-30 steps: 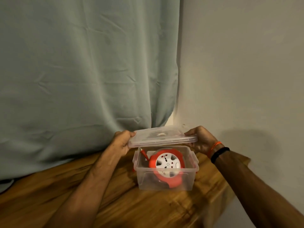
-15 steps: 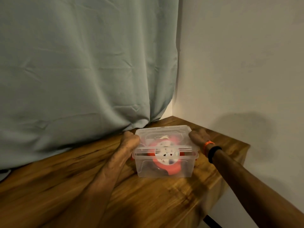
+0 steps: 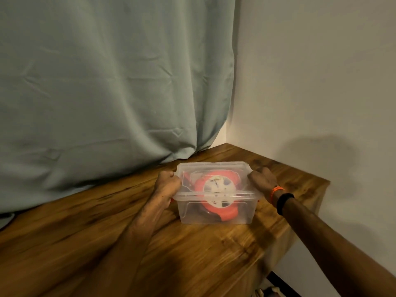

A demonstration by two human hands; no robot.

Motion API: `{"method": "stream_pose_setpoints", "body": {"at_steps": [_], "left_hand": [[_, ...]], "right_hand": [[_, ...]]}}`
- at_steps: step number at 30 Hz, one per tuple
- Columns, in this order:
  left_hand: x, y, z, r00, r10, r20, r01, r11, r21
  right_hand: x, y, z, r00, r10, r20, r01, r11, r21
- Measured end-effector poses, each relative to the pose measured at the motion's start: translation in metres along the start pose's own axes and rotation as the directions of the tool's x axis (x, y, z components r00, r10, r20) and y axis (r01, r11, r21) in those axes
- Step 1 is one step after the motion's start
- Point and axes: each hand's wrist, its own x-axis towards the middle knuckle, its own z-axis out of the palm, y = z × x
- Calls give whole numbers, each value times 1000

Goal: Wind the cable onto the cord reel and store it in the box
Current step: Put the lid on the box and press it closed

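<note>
A clear plastic box [image 3: 192,215] stands on the wooden table [image 3: 203,254] near its far right corner. Its clear lid [image 3: 214,167] lies flat on top. Inside, seen through the plastic, sits the red cord reel [image 3: 228,214] with a white face, and a dark cable coil shows at the lower left. My left hand [image 3: 166,182] is curled against the box's left end at the rim. My right hand [image 3: 262,179] presses the right end at the rim. The fingertips are hidden by the box, and red side latches are barely visible.
A grey-green curtain [image 3: 107,93] hangs behind the table down to its surface. A white wall [image 3: 310,82] borders the right side. The table's right edge [image 3: 300,228] drops off just right of the box.
The lid, held above the box a second ago, has come down onto it. Both hands have dropped from the lid's ends to the box's sides.
</note>
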Motion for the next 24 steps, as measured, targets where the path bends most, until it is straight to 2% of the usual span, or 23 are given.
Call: {"method": "stream_pose_setpoints", "body": {"at_steps": [5,9,12,15,19,24], "left_hand": [[7,9,-3,998,-70,-6,70,997,19],[11,18,-2,993,-115,-13,115,983,144],[18,14,2,990,-135,46,136,991,-12],[22,9,6,988,-144,58,148,987,-66],[27,-2,11,986,-146,82,161,961,-224],[29,-5,15,985,-173,3,169,961,-218]], "right_hand": [[11,8,-1,999,-16,46,15,1000,14],[23,5,-1,995,62,73,-66,997,44],[31,4,1,996,54,66,-55,998,24],[34,12,4,993,31,111,-36,998,47],[38,16,8,997,31,71,-37,995,90],[39,27,9,995,40,89,-58,977,204]]}}
